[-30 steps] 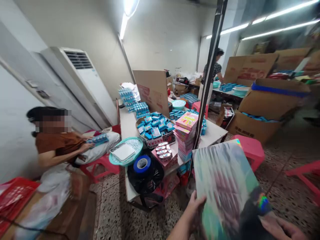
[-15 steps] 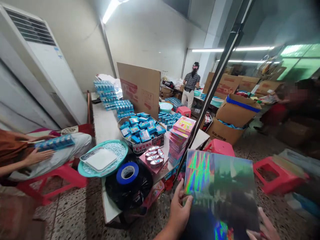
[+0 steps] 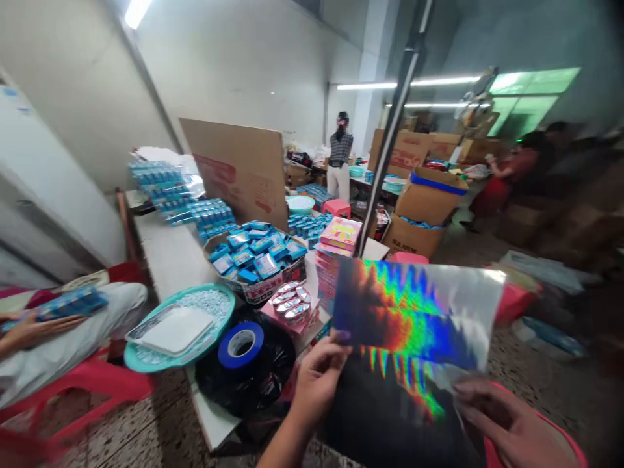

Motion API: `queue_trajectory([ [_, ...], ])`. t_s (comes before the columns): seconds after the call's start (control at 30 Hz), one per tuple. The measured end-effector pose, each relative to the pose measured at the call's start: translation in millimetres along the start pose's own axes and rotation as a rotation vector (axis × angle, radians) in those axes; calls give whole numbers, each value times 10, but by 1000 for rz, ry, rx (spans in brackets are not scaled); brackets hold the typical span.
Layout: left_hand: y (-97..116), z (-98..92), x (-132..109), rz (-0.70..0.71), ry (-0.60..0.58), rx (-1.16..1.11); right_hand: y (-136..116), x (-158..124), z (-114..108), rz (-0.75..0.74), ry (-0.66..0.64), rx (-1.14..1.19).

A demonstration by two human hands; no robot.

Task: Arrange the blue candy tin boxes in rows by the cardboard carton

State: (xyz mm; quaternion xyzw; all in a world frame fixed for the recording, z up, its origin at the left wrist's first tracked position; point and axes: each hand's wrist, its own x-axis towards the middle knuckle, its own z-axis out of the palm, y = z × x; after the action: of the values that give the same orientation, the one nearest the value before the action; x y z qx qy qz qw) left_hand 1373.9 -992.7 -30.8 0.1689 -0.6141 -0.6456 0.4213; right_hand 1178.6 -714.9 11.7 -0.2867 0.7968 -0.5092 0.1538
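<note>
A large holographic sheet (image 3: 419, 312) with rainbow glints is held up in front of me. My left hand (image 3: 316, 380) pinches its left edge, fingers closed on it. My right hand (image 3: 507, 426) grips its lower right corner. Just beyond the sheet stands a long white table (image 3: 168, 253) with a cardboard box of blue packets (image 3: 256, 257), a stack of pink boxes (image 3: 336, 257) and a pink box of shiny round tins (image 3: 291, 304).
A teal basin (image 3: 178, 322) with a white tray and a black bag with blue tape (image 3: 241, 344) sit at the table's near end. A seated person (image 3: 53, 331) is at left on a red stool. Other people, cartons (image 3: 429, 208) and a black pole (image 3: 390, 130) stand behind.
My view has swung to the right. The holographic sheet has risen and tilted flatter toward me, both hands staying on it.
</note>
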Motion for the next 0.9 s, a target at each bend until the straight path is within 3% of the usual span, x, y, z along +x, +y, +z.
queue_trajectory([
  [0.1,247,-102,23,-103,-4,-42,-447,-120,30,31,-19,51],
  [0.2,522,-91,16,-207,-72,-137,-703,-207,52,-3,8,108],
  [0.33,885,130,-136,-359,-59,-213,-699,-346,-11,-33,1,30],
  [0.4,970,234,-207,-351,-49,-163,-650,-426,-75,-51,-5,-18],
  [0.6,847,333,-314,-224,-102,-120,-612,-614,-310,-194,4,-212],
  [0.8,819,600,-628,-124,-33,-134,-463,-718,-418,47,-68,230],
  [0.9,761,737,-723,4,6,-78,-274,-701,-503,115,-90,297],
])
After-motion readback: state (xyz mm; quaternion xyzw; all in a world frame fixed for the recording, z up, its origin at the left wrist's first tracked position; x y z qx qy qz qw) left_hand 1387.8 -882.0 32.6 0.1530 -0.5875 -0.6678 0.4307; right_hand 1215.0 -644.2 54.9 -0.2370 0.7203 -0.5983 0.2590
